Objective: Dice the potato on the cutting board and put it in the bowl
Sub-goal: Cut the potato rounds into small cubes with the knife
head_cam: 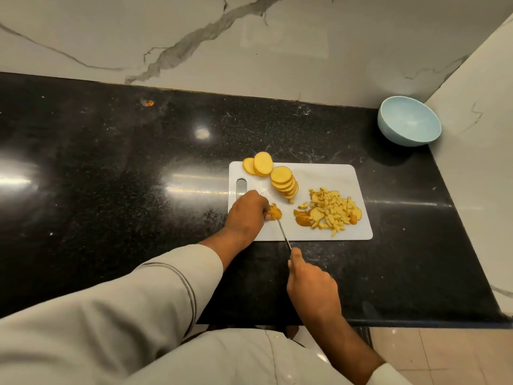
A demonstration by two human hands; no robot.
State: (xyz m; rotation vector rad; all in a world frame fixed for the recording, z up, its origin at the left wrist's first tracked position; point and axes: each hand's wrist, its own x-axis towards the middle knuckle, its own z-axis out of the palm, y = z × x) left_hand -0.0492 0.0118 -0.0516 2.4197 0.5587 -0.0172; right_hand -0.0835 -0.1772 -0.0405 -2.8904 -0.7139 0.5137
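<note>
While my left hand (248, 212) pinches a small yellow potato piece (274, 212) on the white plastic cutting board (333, 173), my right hand (311, 284) wraps its grip around the thin metal knife (283, 233).

One cutting board (333, 176), one bowl (409, 120), one knife (283, 233), two hands (247, 215)

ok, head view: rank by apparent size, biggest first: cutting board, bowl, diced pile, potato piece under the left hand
1. Cutting board
2. Bowl and diced pile: look about alike, and the bowl sits farther from the camera, so I won't rank them.
3. Potato piece, partly hidden by the left hand.
</note>
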